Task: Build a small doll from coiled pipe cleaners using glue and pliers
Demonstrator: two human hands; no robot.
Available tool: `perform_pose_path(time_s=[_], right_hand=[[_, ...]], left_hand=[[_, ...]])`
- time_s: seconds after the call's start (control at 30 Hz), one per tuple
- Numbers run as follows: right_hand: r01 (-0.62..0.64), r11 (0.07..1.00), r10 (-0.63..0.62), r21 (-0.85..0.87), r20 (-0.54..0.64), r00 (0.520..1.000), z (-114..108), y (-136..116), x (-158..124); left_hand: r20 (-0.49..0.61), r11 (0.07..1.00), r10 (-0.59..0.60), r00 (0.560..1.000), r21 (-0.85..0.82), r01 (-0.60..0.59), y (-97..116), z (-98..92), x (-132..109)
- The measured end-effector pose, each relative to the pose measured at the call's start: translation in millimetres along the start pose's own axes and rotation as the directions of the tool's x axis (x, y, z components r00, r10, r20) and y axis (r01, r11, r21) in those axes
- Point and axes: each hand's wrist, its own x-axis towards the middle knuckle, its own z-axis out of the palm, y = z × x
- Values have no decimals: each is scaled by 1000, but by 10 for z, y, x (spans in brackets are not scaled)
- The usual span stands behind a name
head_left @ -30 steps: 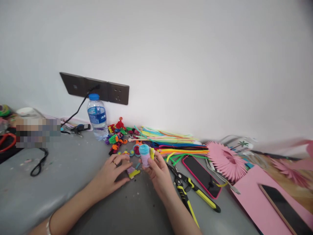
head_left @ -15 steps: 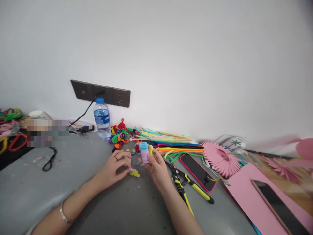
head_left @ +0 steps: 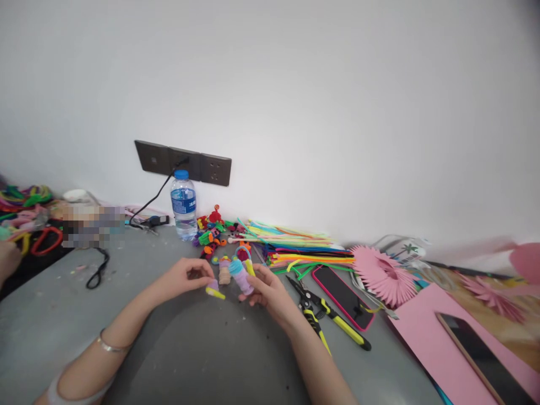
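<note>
My right hand (head_left: pixel 270 292) is closed round a small coiled pipe-cleaner figure (head_left: pixel 241 274) with a lilac body and a blue top, tilted to the left. My left hand (head_left: pixel 185 277) pinches a small lilac and yellow pipe-cleaner piece (head_left: pixel 214 290) just above the grey table (head_left: pixel 160 349). A tan and lilac coiled figure (head_left: pixel 224 271) stands between the two hands. The hands are a short gap apart.
A bundle of coloured pipe cleaners (head_left: pixel 304 250) lies behind the hands, with small finished figures (head_left: pixel 208 230) and a water bottle (head_left: pixel 184 205) by the wall socket (head_left: pixel 183 163). Yellow-handled pliers (head_left: pixel 324 315), a pink-cased phone (head_left: pixel 343 295), pink paper flowers (head_left: pixel 382 273) and pink card (head_left: pixel 447 343) lie to the right. Another person's hand (head_left: pixel 7 260) shows at the far left.
The view has shifted left. My right hand tipped the lilac and blue figure from upright to leaning left. My left hand lifted the lilac and yellow piece off the table.
</note>
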Motion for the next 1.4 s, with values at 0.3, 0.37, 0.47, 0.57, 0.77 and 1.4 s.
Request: perform_pose_path(time_s=[0.3, 0.37, 0.47, 0.57, 0.77, 1.4], right_hand=[[-43, 977, 77, -208, 159, 984, 14, -6, -84], [14, 974, 22, -224, 160, 987, 45, 34, -67], [80, 971, -54, -225, 120, 991, 81, 98, -37], [110, 970, -97, -216, 73, 993, 113, 143, -23], [115, 973, -117, -201, 3, 993, 208, 169, -27], [186, 973, -194, -139, -48, 980, 249, 151, -14]], left_hand=[[149, 989, -36, 988, -139, 57, -41, 85, 24], [136, 977, -70, 988, -191, 96, -52, 115, 40], [140, 950, -112, 984, -274, 147, -45, 169, 51], [127, 914, -139, 982, -366, 177, -9, 217, 49], [23, 861, -209, 978, -470, 195, 41, 273, 51], [-48, 816, -90, 995, -576, 46, 14, 299, 49]])
